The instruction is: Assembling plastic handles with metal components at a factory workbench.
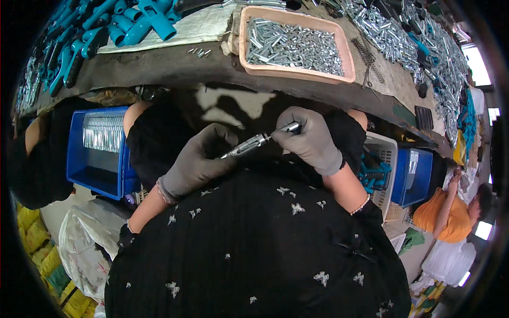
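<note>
Above my lap, my left hand [197,158] in a grey glove grips a shiny slotted metal cylinder [250,145] that tilts up to the right. Its lower left end runs between my fingers. My right hand [312,140], gloved alike, is closed on a short slim metal rod [290,127] that shows between thumb and fingers. The right fingertips are close to the cylinder's upper right end; whether they touch it I cannot tell. On the bench ahead, a pink plastic tray [297,73] holds many small metal pins [297,45].
Teal tool bodies [143,26] lie on the bench [159,69] at the far left, with loose pins [199,52] nearby. Springs [367,57] and heaped metal rods [382,32] are on the right. Blue bins [95,172] flank my legs; another person [446,214] is at the far right.
</note>
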A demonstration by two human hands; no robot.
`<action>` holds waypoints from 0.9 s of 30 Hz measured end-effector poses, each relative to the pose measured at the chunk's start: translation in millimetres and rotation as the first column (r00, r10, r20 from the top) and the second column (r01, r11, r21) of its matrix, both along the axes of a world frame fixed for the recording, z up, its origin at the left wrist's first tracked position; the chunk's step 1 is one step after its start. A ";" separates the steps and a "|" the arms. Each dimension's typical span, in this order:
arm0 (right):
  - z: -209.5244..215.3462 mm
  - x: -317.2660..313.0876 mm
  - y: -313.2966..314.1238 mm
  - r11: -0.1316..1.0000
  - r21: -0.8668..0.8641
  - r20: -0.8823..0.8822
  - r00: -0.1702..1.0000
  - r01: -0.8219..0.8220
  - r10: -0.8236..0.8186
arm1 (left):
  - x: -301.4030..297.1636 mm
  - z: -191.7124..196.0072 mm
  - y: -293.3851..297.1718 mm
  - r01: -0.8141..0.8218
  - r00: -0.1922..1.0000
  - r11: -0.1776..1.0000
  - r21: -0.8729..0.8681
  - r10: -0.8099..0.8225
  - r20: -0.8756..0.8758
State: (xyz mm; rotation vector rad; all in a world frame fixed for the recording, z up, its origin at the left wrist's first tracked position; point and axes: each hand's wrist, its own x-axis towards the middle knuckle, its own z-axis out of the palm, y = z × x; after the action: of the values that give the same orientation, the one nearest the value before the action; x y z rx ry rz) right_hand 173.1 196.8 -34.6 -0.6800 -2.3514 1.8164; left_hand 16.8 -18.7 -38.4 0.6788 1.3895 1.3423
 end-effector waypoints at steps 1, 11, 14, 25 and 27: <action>1.0 -1.7 0.2 0.999 0.055 0.021 1.000 -0.002 0.001 | -1.0 0.3 -0.1 -0.006 1.000 1.000 -0.013 0.006 -0.005; -3.7 -19.5 -15.5 0.997 -0.009 0.005 0.997 -0.074 0.074 | -14.3 -10.2 -5.4 -0.004 0.992 1.000 0.025 0.007 -0.125; -11.0 -20.9 -15.0 0.973 -0.205 -0.048 0.994 -0.103 0.095 | -15.2 -7.6 -6.3 -0.025 0.991 1.000 0.008 0.025 -0.130; -17.0 -37.6 -42.4 0.996 0.090 -0.314 0.949 -0.011 0.039 | -23.1 -17.4 -13.3 -0.021 0.999 1.000 0.020 0.020 0.033; -10.8 -39.5 -34.9 0.997 -0.083 -0.218 0.976 -0.001 -0.017 | -25.8 -18.0 -14.9 -0.039 0.999 0.999 0.014 0.038 0.007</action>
State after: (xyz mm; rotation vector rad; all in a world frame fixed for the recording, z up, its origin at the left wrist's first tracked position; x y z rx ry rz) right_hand 133.6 161.8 -45.4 -0.4691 -2.1412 1.8870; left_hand -9.0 -33.7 -56.4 0.6596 1.3952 1.3848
